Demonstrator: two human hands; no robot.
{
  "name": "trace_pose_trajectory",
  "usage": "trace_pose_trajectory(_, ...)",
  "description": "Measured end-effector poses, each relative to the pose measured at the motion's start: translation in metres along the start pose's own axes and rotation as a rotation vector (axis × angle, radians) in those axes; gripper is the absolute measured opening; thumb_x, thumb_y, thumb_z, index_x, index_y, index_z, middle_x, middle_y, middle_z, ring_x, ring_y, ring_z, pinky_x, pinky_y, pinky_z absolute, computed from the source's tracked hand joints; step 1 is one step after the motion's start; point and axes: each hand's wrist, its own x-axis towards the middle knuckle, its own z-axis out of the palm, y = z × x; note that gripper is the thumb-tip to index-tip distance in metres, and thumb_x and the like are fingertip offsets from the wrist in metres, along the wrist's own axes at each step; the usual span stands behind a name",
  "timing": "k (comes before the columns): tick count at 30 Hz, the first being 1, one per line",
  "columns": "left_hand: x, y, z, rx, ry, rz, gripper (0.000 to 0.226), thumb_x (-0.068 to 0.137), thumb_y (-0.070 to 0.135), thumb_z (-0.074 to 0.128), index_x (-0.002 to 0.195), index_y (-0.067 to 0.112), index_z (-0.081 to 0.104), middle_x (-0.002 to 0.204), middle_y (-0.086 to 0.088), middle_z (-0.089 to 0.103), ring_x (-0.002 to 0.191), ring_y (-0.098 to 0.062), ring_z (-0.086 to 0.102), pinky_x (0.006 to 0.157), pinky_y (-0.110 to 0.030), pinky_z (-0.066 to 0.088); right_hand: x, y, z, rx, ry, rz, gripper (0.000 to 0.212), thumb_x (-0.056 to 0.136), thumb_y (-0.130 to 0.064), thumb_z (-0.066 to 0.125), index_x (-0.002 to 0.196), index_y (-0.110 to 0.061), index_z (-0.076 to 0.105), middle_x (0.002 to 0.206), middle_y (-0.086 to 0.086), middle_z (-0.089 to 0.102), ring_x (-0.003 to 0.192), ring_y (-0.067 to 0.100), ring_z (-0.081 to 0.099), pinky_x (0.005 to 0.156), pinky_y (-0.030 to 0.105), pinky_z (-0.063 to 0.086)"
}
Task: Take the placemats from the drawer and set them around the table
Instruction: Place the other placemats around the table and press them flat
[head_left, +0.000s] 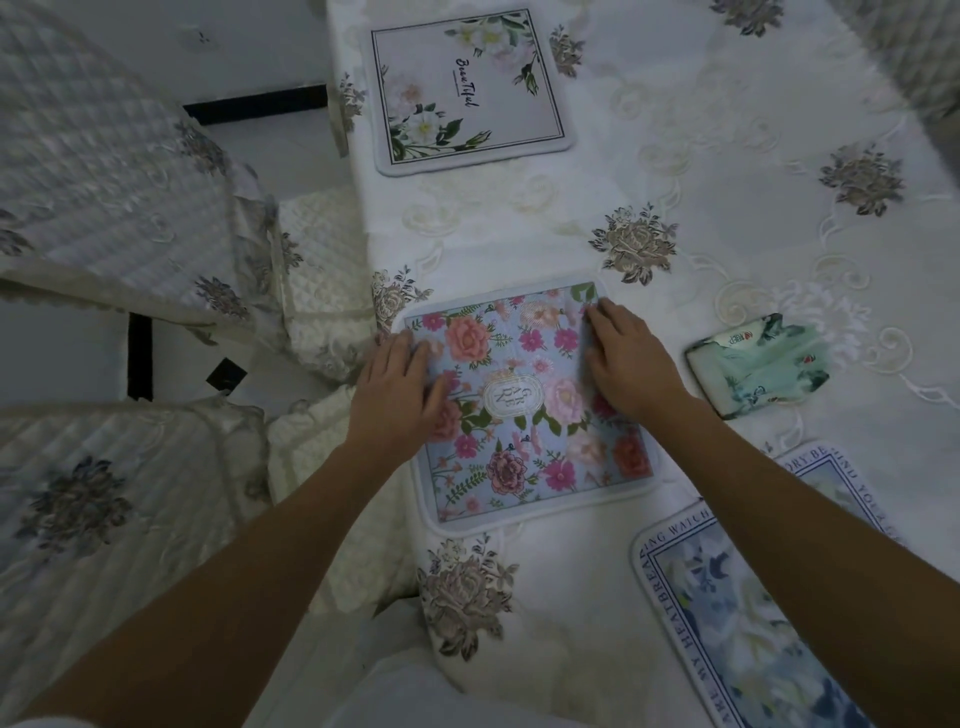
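A blue placemat with pink and peach flowers lies flat near the left edge of the table, which wears a white embroidered cloth. My left hand rests palm down on the mat's left side, fingers spread. On its upper right part lies my right hand, also flat with fingers apart. A white placemat with white roses lies farther along the same edge. At the lower right, partly under my right forearm, is a blue-and-white placemat with lettering round its border.
A pale green soft tissue pack sits to the right of the flowered mat. Two chairs with quilted white covers stand close against the table's left side. Light floor shows between them.
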Motion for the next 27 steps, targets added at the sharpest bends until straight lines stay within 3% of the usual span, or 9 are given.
trace_pose_trajectory(4,-0.04,0.011,0.015,0.021,-0.001,0.035,0.065,0.103,0.049,0.027,0.147,0.005,0.044,0.155,-0.019,0.039,0.145,-0.034,0.031,0.119,-0.05,0.027,-0.049,0.004,0.013,-0.002,-0.018,0.029,0.061,0.102,-0.027,0.046,0.153,-0.001,0.026,0.16,0.019,0.026,0.146,0.035,0.026,0.119,0.039,0.019)
trace_pose_trajectory(10,-0.106,0.03,0.037,0.0,0.007,0.015,0.065,0.102,0.049,0.027,0.152,0.008,0.039,0.157,-0.015,0.038,0.145,-0.031,0.032,0.119,-0.047,0.028,-0.124,0.007,0.03,0.018,-0.035,0.073,0.062,0.101,-0.032,0.05,0.152,-0.005,0.029,0.161,0.015,0.024,0.147,0.031,0.024,0.12,0.04,0.02)
trace_pose_trajectory(14,-0.143,0.044,0.041,-0.014,0.039,-0.003,0.059,0.102,0.047,0.032,0.145,0.009,0.049,0.154,-0.015,0.043,0.144,-0.031,0.034,0.118,-0.05,0.03,-0.162,0.008,0.035,-0.012,-0.001,0.053,0.056,0.101,-0.035,0.043,0.147,-0.003,0.038,0.156,0.017,0.035,0.142,0.035,0.033,0.118,0.042,0.025)
trace_pose_trajectory(16,-0.151,0.058,0.039,-0.016,0.047,0.017,0.058,0.102,0.046,0.031,0.141,0.01,0.052,0.15,-0.014,0.047,0.141,-0.03,0.038,0.118,-0.05,0.029,-0.168,-0.002,0.036,0.002,0.027,0.02,0.056,0.098,-0.038,0.034,0.144,-0.006,0.045,0.151,0.016,0.043,0.14,0.034,0.037,0.117,0.042,0.025)
trace_pose_trajectory(20,-0.156,0.095,0.042,-0.009,0.007,0.17,0.061,0.102,0.048,0.026,0.145,0.01,0.049,0.151,-0.015,0.046,0.142,-0.031,0.04,0.118,-0.048,0.03,-0.172,-0.045,0.05,0.021,0.033,-0.189,0.047,0.1,-0.029,0.045,0.144,-0.014,0.047,0.149,0.007,0.047,0.142,0.025,0.036,0.121,0.035,0.017)
trace_pose_trajectory(24,-0.166,0.093,0.056,0.029,-0.017,0.202,0.058,0.101,0.046,0.032,0.14,0.01,0.055,0.147,-0.016,0.052,0.137,-0.031,0.046,0.114,-0.048,0.038,-0.181,-0.066,0.068,0.014,-0.027,-0.261,0.049,0.099,-0.032,0.037,0.141,-0.013,0.052,0.148,0.007,0.05,0.141,0.026,0.038,0.116,0.044,0.032)
trace_pose_trajectory(27,-0.18,0.074,0.061,0.033,-0.006,0.198,0.056,0.099,0.043,0.037,0.142,0.01,0.054,0.15,-0.015,0.048,0.14,-0.03,0.043,0.115,-0.048,0.037,-0.193,-0.051,0.071,-0.02,-0.039,-0.209,0.051,0.096,-0.028,0.037,0.145,-0.015,0.048,0.153,0.007,0.044,0.142,0.026,0.037,0.116,0.045,0.033)
